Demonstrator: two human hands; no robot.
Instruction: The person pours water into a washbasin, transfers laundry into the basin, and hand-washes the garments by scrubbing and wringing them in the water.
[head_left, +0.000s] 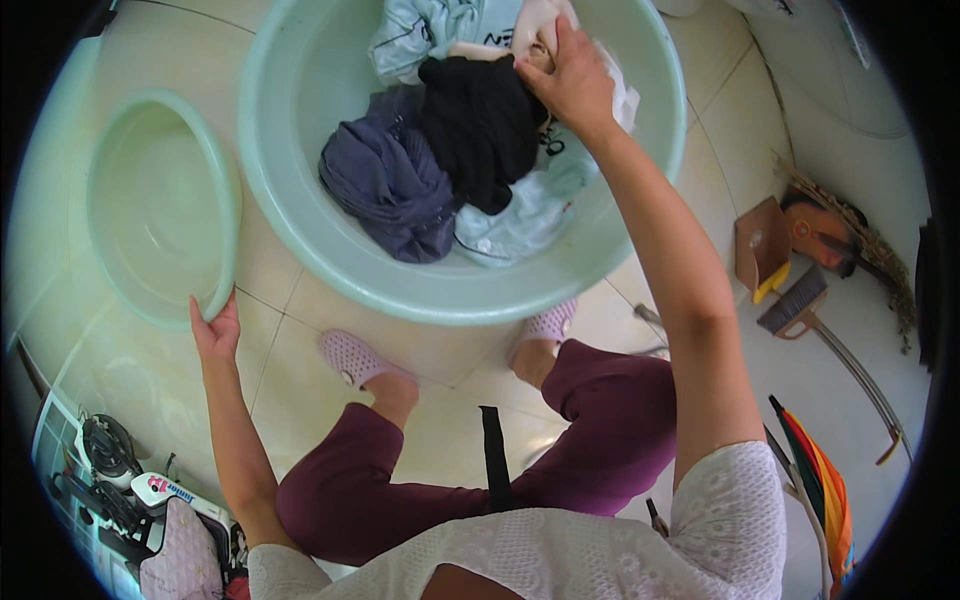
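My left hand (216, 328) grips the near rim of a small pale green plastic basin (161, 195), which is tilted and holds no clothes. In the large pale green plastic tub (360, 281) lies a heap of crumpled clothes. My right hand (576, 86) is on the heap, its thumb and fingers around a fold of a pale pink garment (534, 21). Just left of that hand is a black garment (480, 120). A dark blue-grey garment (386, 184) lies at the tub's left, and light blue printed garments (517, 217) show below and above.
Pale floor tiles (285, 367) surround the tub. At right are a brown dustpan (761, 236), a broom (795, 304) and a multicoloured umbrella (821, 480). A child's ride-on vehicle (176, 517) stands at lower left. My feet in pink clogs (356, 356) are near the tub.
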